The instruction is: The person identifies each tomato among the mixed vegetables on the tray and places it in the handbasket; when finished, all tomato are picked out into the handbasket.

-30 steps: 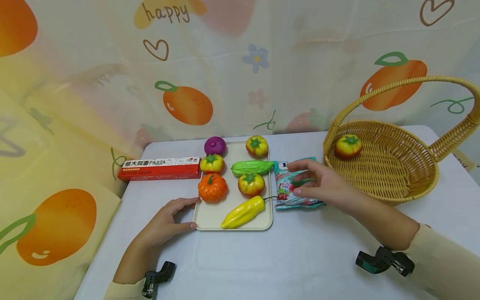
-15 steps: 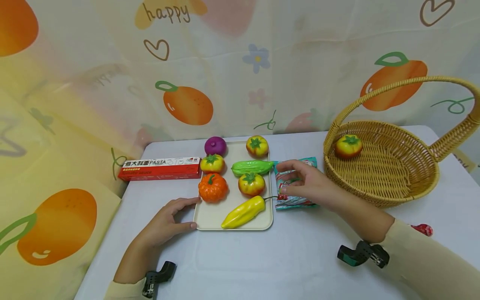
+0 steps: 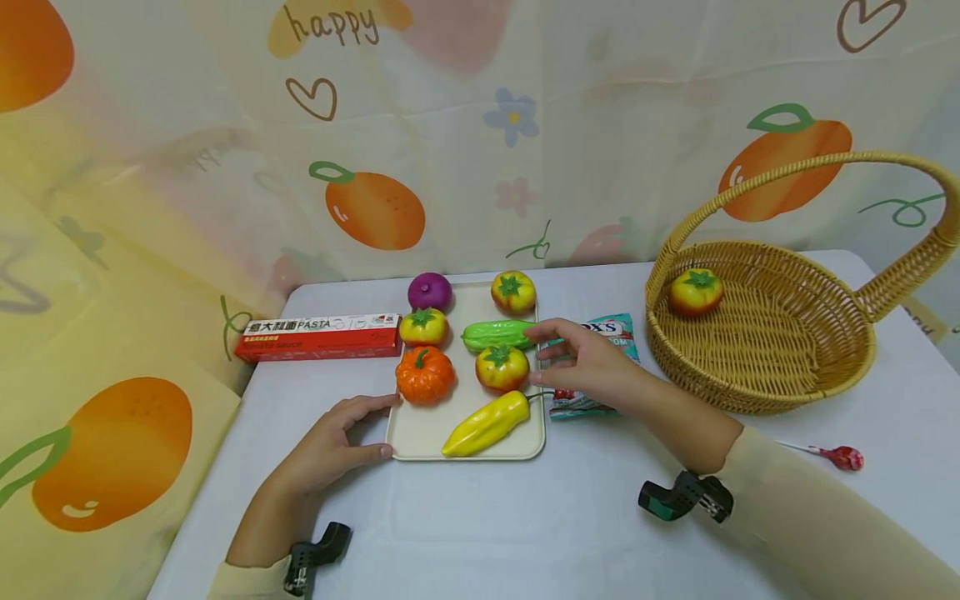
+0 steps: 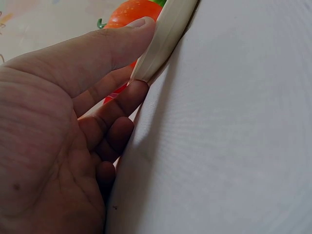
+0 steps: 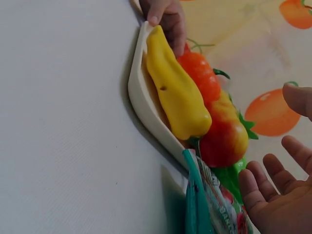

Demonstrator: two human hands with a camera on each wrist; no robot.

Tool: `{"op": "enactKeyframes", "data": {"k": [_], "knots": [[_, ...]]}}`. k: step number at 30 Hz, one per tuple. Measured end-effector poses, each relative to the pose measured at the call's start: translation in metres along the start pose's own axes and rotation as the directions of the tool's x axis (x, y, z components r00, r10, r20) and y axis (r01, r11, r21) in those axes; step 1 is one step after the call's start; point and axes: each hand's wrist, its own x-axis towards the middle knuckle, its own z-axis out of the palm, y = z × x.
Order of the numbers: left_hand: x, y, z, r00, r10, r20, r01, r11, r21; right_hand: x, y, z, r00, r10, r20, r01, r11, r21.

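My left hand [image 3: 330,446] rests at the left edge of a cream tray [image 3: 420,437], thumb and index finger apart and touching the rim. Over the tray's right edge hovers my right hand [image 3: 588,362], its fingers spread and holding nothing. Its fingertips are near a green cucumber-like vegetable [image 3: 498,335] and a red-yellow tomato-like fruit [image 3: 502,368]. Beneath that hand lies a teal candy bag [image 3: 615,329], partly hidden. The tray also bears a long yellow pepper [image 3: 487,425], an orange pumpkin [image 3: 425,377], a purple onion [image 3: 430,292] and two more tomato-like fruits [image 3: 513,292].
At the right stands a wicker basket [image 3: 757,333] with a tall handle; one tomato-like fruit [image 3: 695,292] sits inside. A red pasta box [image 3: 318,342] lies left of the tray. Near the right sleeve is a red lollipop [image 3: 843,457]. A printed cloth [image 3: 450,125] hangs behind.
My right hand has moved left across the candy bag to the tray's right edge, uncovering more of the bag and the lollipop. The left hand has stayed in place.
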Motion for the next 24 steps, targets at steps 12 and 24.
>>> {"op": "enactKeyframes", "data": {"k": [12,24], "knots": [[0.000,0.004,-0.002,1.000,-0.010,0.009,0.010,1.000,-0.004,0.016,-0.005,0.013,1.000,0.007,-0.024,-0.008,0.999,-0.054],[-0.002,0.005,-0.001,1.000,-0.011,-0.001,0.011,1.000,-0.012,0.028,-0.002,0.026,0.999,0.006,-0.038,-0.009,0.996,-0.092]]}}
